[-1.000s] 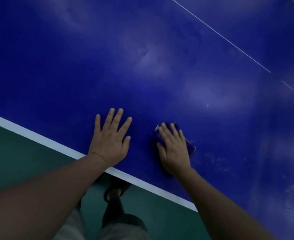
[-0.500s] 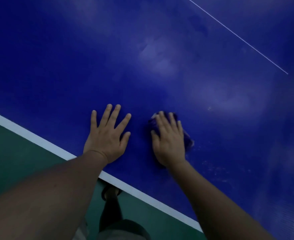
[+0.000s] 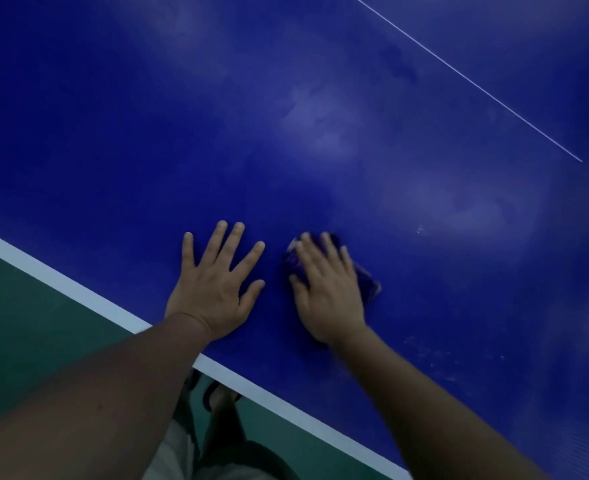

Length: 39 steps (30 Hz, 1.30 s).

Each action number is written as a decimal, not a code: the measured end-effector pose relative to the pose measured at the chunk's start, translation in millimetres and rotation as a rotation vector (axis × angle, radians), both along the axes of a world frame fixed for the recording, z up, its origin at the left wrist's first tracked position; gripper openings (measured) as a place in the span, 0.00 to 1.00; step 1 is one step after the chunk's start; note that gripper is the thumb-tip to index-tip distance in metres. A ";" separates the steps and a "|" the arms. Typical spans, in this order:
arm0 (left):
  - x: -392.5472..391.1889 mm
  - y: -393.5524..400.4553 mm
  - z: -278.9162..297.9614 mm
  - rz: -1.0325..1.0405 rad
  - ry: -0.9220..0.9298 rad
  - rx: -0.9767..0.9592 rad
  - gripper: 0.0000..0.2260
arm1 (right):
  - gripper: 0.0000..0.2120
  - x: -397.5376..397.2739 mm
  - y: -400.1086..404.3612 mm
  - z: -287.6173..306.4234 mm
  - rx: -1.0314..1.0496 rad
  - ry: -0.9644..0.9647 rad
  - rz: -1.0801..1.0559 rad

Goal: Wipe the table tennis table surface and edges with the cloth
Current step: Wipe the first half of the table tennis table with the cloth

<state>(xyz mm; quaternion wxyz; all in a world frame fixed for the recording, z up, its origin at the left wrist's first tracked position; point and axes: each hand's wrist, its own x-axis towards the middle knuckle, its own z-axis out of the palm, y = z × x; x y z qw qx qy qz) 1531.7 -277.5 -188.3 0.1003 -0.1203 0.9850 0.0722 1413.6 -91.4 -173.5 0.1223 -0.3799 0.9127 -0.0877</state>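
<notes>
Two flat hands on the glossy blue tabletop (image 3: 321,133). Left (image 3: 213,289) splayed, empty, likely bracing; right (image 3: 327,292) pressing crumpled purple cloth (image 3: 367,280) down, fingers straight, for wiping.

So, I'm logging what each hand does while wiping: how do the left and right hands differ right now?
The left hand lies bare on the blue table with fingers spread wide; the right hand has its fingers closer together. The left hand has nothing under it; the right hand presses on the cloth. The left hand looks sharp, the right hand slightly blurred. Both lie palm-down near the white edge line.
</notes>
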 end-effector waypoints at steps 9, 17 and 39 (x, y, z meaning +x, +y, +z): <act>-4.6 -0.7 -0.8 0.010 -0.016 0.034 0.30 | 0.29 13.1 8.0 5.2 0.012 -0.008 -0.260; -25.3 -14.4 12.3 -0.087 -0.021 0.052 0.30 | 0.29 -49.0 -32.7 5.0 -0.004 -0.023 -0.088; -200.0 -55.4 -6.3 -0.115 0.013 0.021 0.29 | 0.28 -158.9 -6.9 5.3 -0.052 0.002 -0.423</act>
